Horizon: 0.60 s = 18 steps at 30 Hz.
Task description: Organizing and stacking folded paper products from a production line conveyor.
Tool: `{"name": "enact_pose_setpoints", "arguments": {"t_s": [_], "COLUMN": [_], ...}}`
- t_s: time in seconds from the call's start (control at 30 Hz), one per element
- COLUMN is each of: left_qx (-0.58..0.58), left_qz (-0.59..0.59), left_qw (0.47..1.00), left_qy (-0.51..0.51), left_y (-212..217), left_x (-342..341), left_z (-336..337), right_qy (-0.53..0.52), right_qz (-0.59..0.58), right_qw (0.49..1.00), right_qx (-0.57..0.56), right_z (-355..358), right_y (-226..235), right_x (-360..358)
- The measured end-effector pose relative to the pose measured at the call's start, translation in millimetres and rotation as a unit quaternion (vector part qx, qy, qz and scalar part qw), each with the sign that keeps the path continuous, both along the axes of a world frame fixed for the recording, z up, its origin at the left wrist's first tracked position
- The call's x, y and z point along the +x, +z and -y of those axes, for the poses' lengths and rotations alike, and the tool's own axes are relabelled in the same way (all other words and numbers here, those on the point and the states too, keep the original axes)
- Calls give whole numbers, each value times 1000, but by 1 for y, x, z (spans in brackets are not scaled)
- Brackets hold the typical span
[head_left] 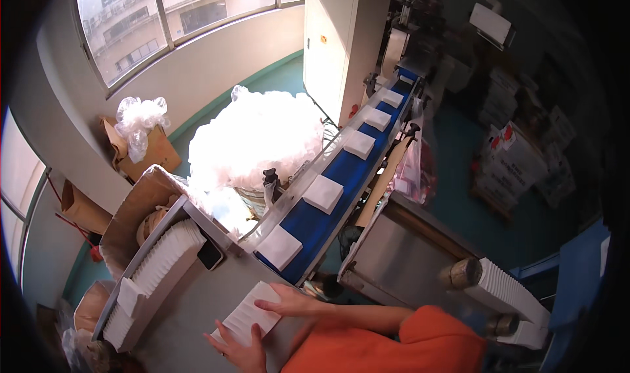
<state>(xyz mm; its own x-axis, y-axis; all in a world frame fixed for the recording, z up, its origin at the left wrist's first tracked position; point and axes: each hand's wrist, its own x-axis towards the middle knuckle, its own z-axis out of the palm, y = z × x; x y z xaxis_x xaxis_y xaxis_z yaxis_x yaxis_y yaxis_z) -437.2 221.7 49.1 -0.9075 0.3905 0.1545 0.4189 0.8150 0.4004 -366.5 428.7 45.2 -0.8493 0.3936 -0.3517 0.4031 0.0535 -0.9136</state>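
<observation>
A short row of white folded napkins (246, 312) lies on the grey metal table in front of me, its folds showing as ridges. My left hand (241, 352) grips the near end, fingers along the left side and thumb at the right. At the far end, my right hand (292, 301) holds it with the thumb over the top. Just beyond, a white napkin stack (279, 247) rests on the near end of a blue conveyor belt (308, 227). Several more white stacks sit spaced along the belt behind it.
Left on the table stands a long row of white napkins (161, 268), beside a dark phone (210, 253). Cardboard boxes (141, 215) stand past the table's edge. A big heap of white plastic (259, 137) is left of the belt. More napkins (508, 291) line the right-hand table.
</observation>
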Motion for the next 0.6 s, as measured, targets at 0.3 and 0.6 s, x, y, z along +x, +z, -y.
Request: {"name": "enact_pose_setpoints", "arguments": {"t_s": [0.3,0.6], "left_qx": [45,69], "left_qz": [48,84], "left_qw": [998,994], "left_qy": [17,16], "left_y": [-8,23], "left_x": [-8,15], "left_z": [6,-30], "right_qy": [3,25], "right_qz": [98,2], "right_qw": [938,996], "right_qx": [-332,86], "right_z": [-7,15], "right_y": [-40,-7], "right_x": [16,-4]}}
